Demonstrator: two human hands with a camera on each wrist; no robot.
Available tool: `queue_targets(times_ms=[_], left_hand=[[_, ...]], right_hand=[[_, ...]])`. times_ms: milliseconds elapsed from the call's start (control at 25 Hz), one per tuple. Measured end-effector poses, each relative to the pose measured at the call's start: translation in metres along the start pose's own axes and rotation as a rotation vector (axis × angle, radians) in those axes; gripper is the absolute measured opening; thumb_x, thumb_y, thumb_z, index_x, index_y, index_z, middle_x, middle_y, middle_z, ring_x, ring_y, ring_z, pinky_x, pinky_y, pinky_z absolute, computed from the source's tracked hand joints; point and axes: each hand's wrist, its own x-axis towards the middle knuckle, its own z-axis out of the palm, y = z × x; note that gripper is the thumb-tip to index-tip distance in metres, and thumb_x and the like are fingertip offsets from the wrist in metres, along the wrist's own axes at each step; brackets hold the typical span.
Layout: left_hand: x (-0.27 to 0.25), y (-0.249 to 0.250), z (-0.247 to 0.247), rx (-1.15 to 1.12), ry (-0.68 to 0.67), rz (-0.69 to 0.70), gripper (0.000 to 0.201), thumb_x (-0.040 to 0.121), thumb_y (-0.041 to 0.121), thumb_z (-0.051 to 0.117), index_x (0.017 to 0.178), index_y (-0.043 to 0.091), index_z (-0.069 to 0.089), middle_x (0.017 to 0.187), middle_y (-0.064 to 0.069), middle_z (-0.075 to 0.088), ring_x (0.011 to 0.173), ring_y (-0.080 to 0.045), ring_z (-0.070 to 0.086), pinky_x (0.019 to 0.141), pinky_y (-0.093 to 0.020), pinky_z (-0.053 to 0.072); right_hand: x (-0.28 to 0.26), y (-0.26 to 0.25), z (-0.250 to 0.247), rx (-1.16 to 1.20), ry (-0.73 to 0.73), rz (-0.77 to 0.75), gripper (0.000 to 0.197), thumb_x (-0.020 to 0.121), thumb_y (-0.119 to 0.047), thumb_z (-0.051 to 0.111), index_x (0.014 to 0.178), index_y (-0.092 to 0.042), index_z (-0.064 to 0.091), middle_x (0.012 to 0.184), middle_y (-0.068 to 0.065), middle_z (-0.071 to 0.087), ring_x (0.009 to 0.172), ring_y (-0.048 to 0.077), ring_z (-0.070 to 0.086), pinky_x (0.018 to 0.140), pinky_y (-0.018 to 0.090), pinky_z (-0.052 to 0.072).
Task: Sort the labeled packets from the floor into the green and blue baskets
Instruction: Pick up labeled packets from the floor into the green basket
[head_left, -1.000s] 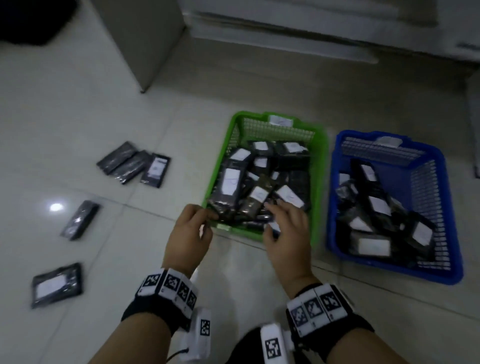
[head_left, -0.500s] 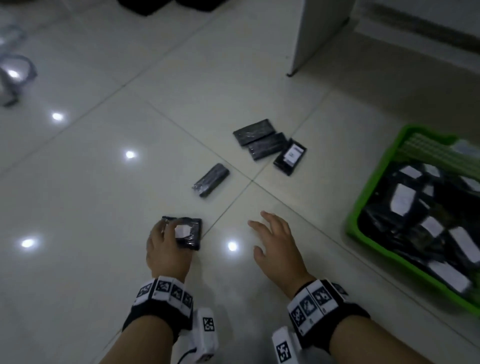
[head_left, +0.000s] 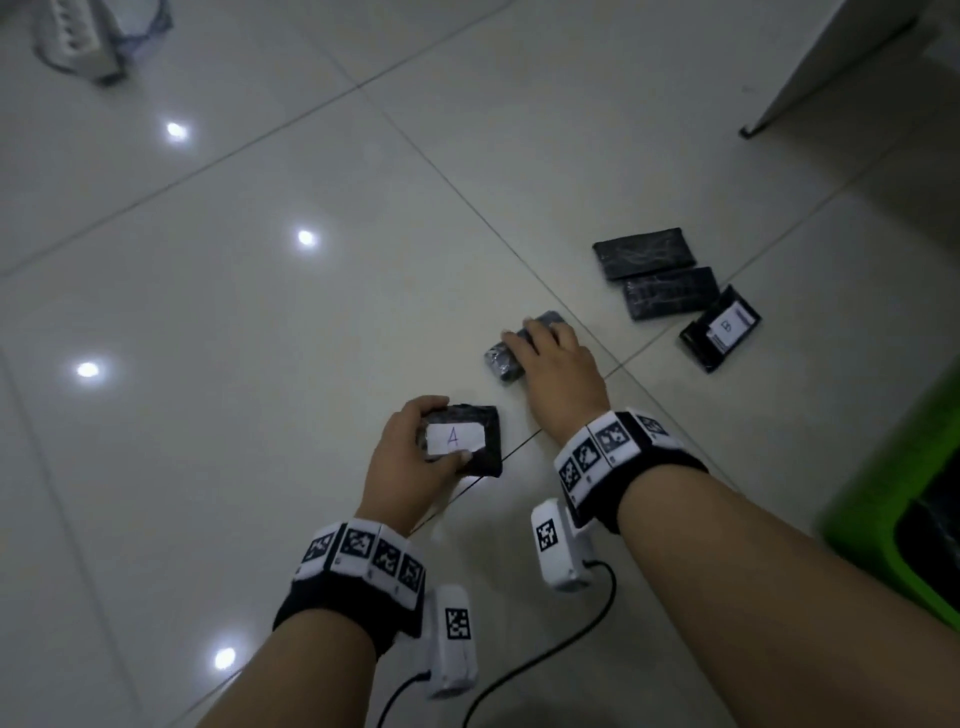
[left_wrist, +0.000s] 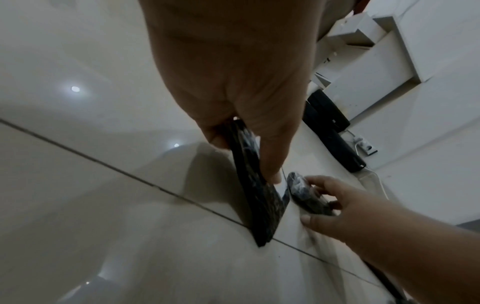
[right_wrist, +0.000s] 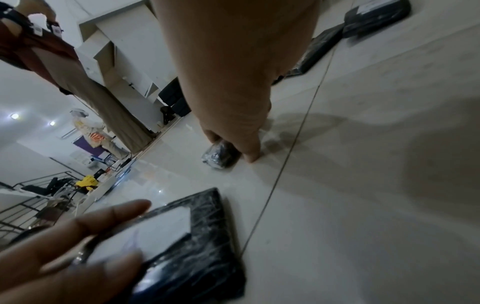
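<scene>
My left hand holds a black packet just above the floor, its white label marked "A" facing up; thumb and fingers pinch its edges. The same packet shows in the right wrist view. Ahead of it, my right hand lies over a small dark packet on the floor, with fingers and thumb curled round its sides. Three more packets lie to the right: two plain black ones and one labelled "B". A corner of the green basket shows at the right edge.
The floor is glossy pale tile with ceiling-light reflections. A white object sits at the far left and a white cabinet base at the far right. Another person stands further off.
My left hand has lifted the "A" packet off the floor. My right hand has reached forward from the bare tile onto the small dark packet. The view has swung left, away from the baskets.
</scene>
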Motion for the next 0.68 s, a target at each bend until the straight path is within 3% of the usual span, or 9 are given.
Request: queue_targets(times_ms=[80, 200, 240, 320, 400, 440, 520, 680], left_hand=[[0.000, 0.001, 0.001, -0.131, 0.007, -0.005, 0.042, 0.081, 0.013, 0.066, 0.115, 0.034, 0.054, 0.113, 0.009, 0.061, 0.103, -0.010, 0.058, 0.092, -0.033, 0.049], [-0.002, 0.010, 0.009, -0.292, 0.006, -0.067, 0.038, 0.087, 0.006, 0.054, 0.110, 0.036, 0.057, 0.109, 0.008, 0.064, 0.100, -0.017, 0.062, 0.091, -0.040, 0.052], [-0.002, 0.015, 0.012, -0.352, -0.001, -0.091, 0.040, 0.087, 0.004, 0.051, 0.109, 0.037, 0.058, 0.108, 0.005, 0.064, 0.099, -0.022, 0.063, 0.087, -0.045, 0.054], [-0.004, 0.030, 0.023, -0.486, -0.034, -0.131, 0.042, 0.088, 0.001, 0.048, 0.110, 0.035, 0.057, 0.109, -0.004, 0.061, 0.092, -0.033, 0.065, 0.072, -0.052, 0.058], [-0.006, 0.047, 0.036, -0.553, -0.054, -0.130, 0.041, 0.088, -0.001, 0.048, 0.114, 0.031, 0.053, 0.106, -0.009, 0.058, 0.082, -0.031, 0.067, 0.058, -0.046, 0.058], [-0.007, 0.054, 0.043, -0.559, -0.056, -0.118, 0.040, 0.088, -0.002, 0.049, 0.115, 0.028, 0.050, 0.105, -0.009, 0.058, 0.079, -0.027, 0.066, 0.053, -0.039, 0.057], [-0.014, 0.072, 0.058, -0.565, -0.077, -0.099, 0.037, 0.089, -0.001, 0.049, 0.116, 0.025, 0.048, 0.102, -0.009, 0.060, 0.074, -0.021, 0.064, 0.048, -0.030, 0.052], [-0.032, 0.109, 0.087, -0.561, -0.152, -0.079, 0.035, 0.089, 0.000, 0.047, 0.116, 0.023, 0.048, 0.099, -0.009, 0.061, 0.072, -0.020, 0.060, 0.048, -0.028, 0.049]], right_hand=[[-0.003, 0.008, -0.003, -0.054, 0.070, -0.020, 0.043, 0.087, -0.016, 0.051, 0.129, -0.025, 0.049, 0.132, 0.002, 0.047, 0.121, 0.027, 0.037, 0.094, 0.036, 0.033], [-0.012, 0.022, -0.009, 0.073, 0.097, 0.077, 0.026, 0.086, -0.029, 0.053, 0.111, -0.023, 0.059, 0.104, -0.002, 0.056, 0.105, 0.025, 0.046, 0.084, 0.036, 0.035], [-0.015, 0.028, -0.011, 0.274, 0.106, 0.179, 0.022, 0.088, -0.032, 0.050, 0.105, -0.021, 0.059, 0.094, -0.002, 0.057, 0.099, 0.025, 0.051, 0.082, 0.036, 0.038], [-0.028, 0.043, -0.020, 0.903, 0.098, 0.416, 0.024, 0.093, -0.036, 0.048, 0.101, -0.017, 0.060, 0.087, 0.003, 0.063, 0.086, 0.028, 0.062, 0.078, 0.039, 0.050], [-0.051, 0.058, -0.033, 1.475, 0.081, 0.582, 0.029, 0.097, -0.034, 0.046, 0.108, -0.010, 0.059, 0.086, 0.011, 0.065, 0.068, 0.027, 0.066, 0.067, 0.041, 0.056], [-0.063, 0.063, -0.039, 1.635, 0.062, 0.612, 0.031, 0.099, -0.032, 0.044, 0.112, -0.007, 0.057, 0.085, 0.013, 0.064, 0.061, 0.025, 0.065, 0.058, 0.037, 0.055], [-0.090, 0.078, -0.053, 1.693, 0.057, 0.629, 0.031, 0.100, -0.032, 0.040, 0.114, -0.008, 0.054, 0.087, 0.012, 0.065, 0.055, 0.021, 0.063, 0.046, 0.027, 0.048], [-0.137, 0.109, -0.076, 1.658, 0.127, 0.662, 0.026, 0.100, -0.032, 0.040, 0.109, -0.014, 0.056, 0.086, 0.010, 0.068, 0.058, 0.023, 0.063, 0.040, 0.022, 0.043]])
